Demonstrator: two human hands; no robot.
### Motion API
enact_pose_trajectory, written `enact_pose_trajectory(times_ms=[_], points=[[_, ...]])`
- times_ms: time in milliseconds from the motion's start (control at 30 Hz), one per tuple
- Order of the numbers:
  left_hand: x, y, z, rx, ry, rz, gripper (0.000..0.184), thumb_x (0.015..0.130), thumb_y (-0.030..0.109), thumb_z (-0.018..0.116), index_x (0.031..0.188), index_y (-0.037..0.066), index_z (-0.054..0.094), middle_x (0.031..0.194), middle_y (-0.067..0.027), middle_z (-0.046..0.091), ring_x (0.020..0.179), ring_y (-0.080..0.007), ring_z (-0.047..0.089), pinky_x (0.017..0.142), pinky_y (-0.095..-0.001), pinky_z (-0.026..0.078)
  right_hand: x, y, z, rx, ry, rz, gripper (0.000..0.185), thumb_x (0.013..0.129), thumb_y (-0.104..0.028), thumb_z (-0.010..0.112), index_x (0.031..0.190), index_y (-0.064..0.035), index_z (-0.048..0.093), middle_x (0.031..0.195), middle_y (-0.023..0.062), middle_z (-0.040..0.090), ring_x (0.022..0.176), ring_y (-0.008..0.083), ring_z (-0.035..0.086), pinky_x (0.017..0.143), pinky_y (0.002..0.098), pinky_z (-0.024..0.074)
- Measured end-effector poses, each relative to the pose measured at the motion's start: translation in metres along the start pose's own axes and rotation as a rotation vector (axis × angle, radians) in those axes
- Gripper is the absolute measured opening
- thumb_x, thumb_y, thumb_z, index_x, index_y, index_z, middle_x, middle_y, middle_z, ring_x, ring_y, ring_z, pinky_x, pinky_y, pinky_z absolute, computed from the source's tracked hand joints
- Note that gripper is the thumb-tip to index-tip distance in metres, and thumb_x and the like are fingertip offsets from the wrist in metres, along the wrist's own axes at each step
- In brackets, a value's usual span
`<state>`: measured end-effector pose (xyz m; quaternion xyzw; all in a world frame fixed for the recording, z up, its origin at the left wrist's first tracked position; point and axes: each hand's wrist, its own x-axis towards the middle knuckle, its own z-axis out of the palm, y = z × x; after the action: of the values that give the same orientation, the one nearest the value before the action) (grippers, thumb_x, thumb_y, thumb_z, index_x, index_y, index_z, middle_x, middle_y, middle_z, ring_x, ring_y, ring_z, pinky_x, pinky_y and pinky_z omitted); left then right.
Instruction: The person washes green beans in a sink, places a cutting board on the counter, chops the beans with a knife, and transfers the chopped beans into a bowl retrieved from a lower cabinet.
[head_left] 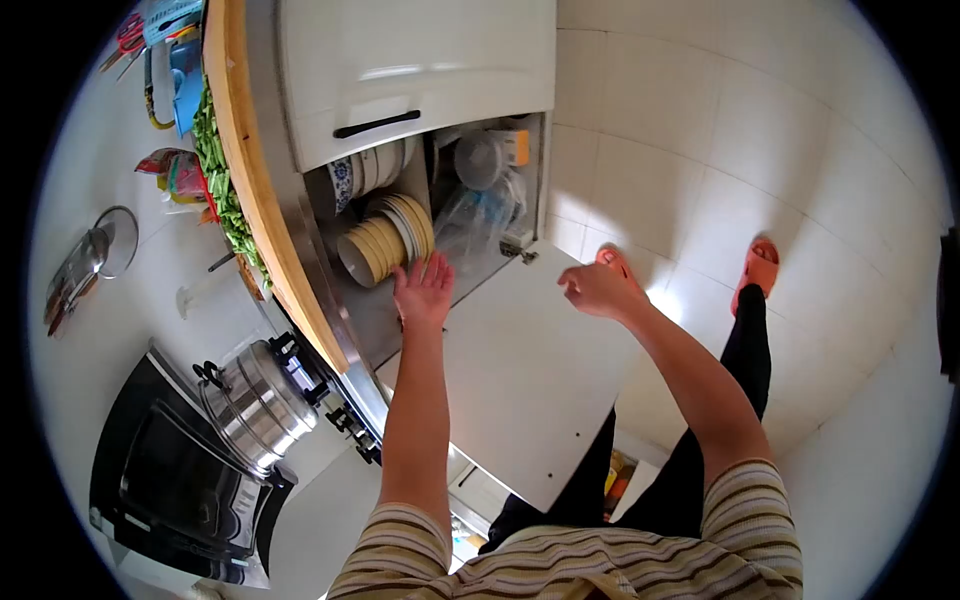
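Observation:
My left hand (pixel 424 287) is stretched out with its palm up and fingers extended, at the near edge of a stack of plates (pixel 377 246). Whether the fingertips touch the plates I cannot tell. The plates, yellowish with some white ones, lean together inside an open cabinet (pixel 385 330). Behind them, patterned bowls (pixel 372 168) stand in a row. My right hand (pixel 597 290) is curled closed over the open white cabinet door (pixel 540 370), near its edge; nothing shows in its fingers.
Clear plastic containers (pixel 480 205) fill the cabinet's other side. A closed white door (pixel 420 70) with a black handle is beside it. On the counter lie chopped green vegetables (pixel 225 175). A steel steamer pot (pixel 255 405) stands on the stove. Orange slippers (pixel 760 262) are on the tiled floor.

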<state>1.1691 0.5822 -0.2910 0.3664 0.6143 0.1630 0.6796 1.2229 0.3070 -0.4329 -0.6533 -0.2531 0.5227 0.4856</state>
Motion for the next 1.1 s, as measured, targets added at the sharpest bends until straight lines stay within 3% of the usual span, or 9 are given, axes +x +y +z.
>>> enact_pose_trajectory(times_ms=[100, 233, 433, 500, 600, 800, 933, 1000, 1100], points=[[0.043, 0.015, -0.032, -0.309, 0.133, 0.008, 0.078, 0.088, 0.057, 0.045, 0.138, 0.001, 0.023, 0.125, -0.0180, 0.048, 0.108, -0.0322, 0.052, 0.092, -0.0465, 0.042, 0.090, -0.009, 0.023, 0.009, 0.139, -0.154, 0.016, 0.075, -0.013, 0.054, 0.083, -0.0078, 0.066, 0.088, 0.0132, 0.066, 0.082, 0.0337, 0.062, 0.073, 0.0436, 0.0505], [0.092, 0.019, -0.050, -0.304, 0.332, 0.096, 0.053, 0.094, 0.043, 0.041, 0.122, -0.002, 0.041, 0.113, -0.0174, 0.057, 0.097, -0.0281, 0.059, 0.080, -0.0416, 0.051, 0.152, -0.050, 0.046, 0.072, 0.284, -0.124, 0.015, 0.076, -0.015, 0.055, 0.080, -0.0058, 0.066, 0.084, 0.0165, 0.065, 0.081, 0.0363, 0.062, 0.071, 0.0451, 0.0503], [0.150, 0.025, -0.101, -0.236, 0.271, 0.069, 0.029, 0.094, 0.028, 0.041, 0.103, 0.004, 0.055, 0.104, -0.0107, 0.061, 0.086, -0.0218, 0.064, 0.066, -0.0336, 0.055, 0.225, -0.098, 0.109, 0.123, 0.355, -0.143, 0.016, 0.078, -0.016, 0.056, 0.078, -0.0026, 0.064, 0.080, 0.0204, 0.063, 0.079, 0.0388, 0.060, 0.070, 0.0475, 0.0483], [0.151, 0.029, -0.090, -0.096, 0.244, 0.114, 0.028, 0.094, 0.026, 0.040, 0.104, 0.007, 0.058, 0.107, -0.0089, 0.061, 0.091, -0.0215, 0.063, 0.073, -0.0337, 0.055, 0.245, -0.133, 0.109, 0.202, 0.351, -0.159, 0.017, 0.079, -0.018, 0.056, 0.079, -0.0026, 0.064, 0.081, 0.0204, 0.063, 0.079, 0.0388, 0.060, 0.071, 0.0479, 0.0484], [0.151, 0.035, -0.080, -0.174, 0.049, 0.082, 0.040, 0.096, 0.029, 0.034, 0.129, 0.010, 0.046, 0.124, -0.0106, 0.052, 0.114, -0.0262, 0.050, 0.092, -0.0423, 0.044, 0.257, -0.163, 0.116, 0.263, 0.315, -0.094, 0.023, 0.082, -0.024, 0.056, 0.089, -0.0038, 0.063, 0.085, 0.0205, 0.064, 0.082, 0.0383, 0.062, 0.071, 0.0468, 0.0496], [0.127, 0.035, -0.054, -0.144, 0.286, 0.045, 0.034, 0.094, 0.025, 0.041, 0.122, 0.010, 0.053, 0.115, -0.0078, 0.059, 0.104, -0.0219, 0.058, 0.090, -0.0386, 0.048, 0.267, -0.168, 0.132, 0.012, 0.251, -0.195, 0.021, 0.086, -0.019, 0.045, 0.097, -0.0068, 0.059, 0.085, 0.0172, 0.065, 0.082, 0.0354, 0.064, 0.069, 0.0454, 0.0509], [0.164, 0.037, -0.088, -0.203, 0.083, -0.002, 0.036, 0.094, 0.021, 0.038, 0.125, 0.007, 0.049, 0.122, -0.0115, 0.054, 0.114, -0.0263, 0.051, 0.094, -0.0452, 0.043, 0.269, -0.164, 0.136, -0.071, 0.189, -0.252, 0.022, 0.085, -0.017, 0.045, 0.101, -0.0068, 0.056, 0.084, 0.0165, 0.066, 0.079, 0.0357, 0.064, 0.066, 0.0457, 0.0510], [0.180, 0.043, -0.095, -0.185, 0.215, 0.003, 0.033, 0.093, 0.020, 0.040, 0.120, 0.004, 0.052, 0.116, -0.0117, 0.058, 0.108, -0.0247, 0.056, 0.090, -0.0421, 0.047, 0.279, -0.169, 0.130, 0.114, 0.399, -0.046, 0.023, 0.085, -0.017, 0.045, 0.101, -0.0062, 0.055, 0.081, 0.0171, 0.065, 0.076, 0.0369, 0.064, 0.065, 0.0461, 0.0513], [0.184, 0.039, -0.104, -0.259, 0.190, 0.067, 0.033, 0.091, 0.015, 0.043, 0.120, 0.001, 0.051, 0.112, -0.0129, 0.058, 0.101, -0.0250, 0.059, 0.085, -0.0330, 0.051, 0.289, -0.170, 0.118, 0.076, 0.457, -0.052, 0.022, 0.082, -0.016, 0.048, 0.100, -0.0045, 0.055, 0.080, 0.0185, 0.065, 0.076, 0.0362, 0.065, 0.065, 0.0445, 0.0519]])
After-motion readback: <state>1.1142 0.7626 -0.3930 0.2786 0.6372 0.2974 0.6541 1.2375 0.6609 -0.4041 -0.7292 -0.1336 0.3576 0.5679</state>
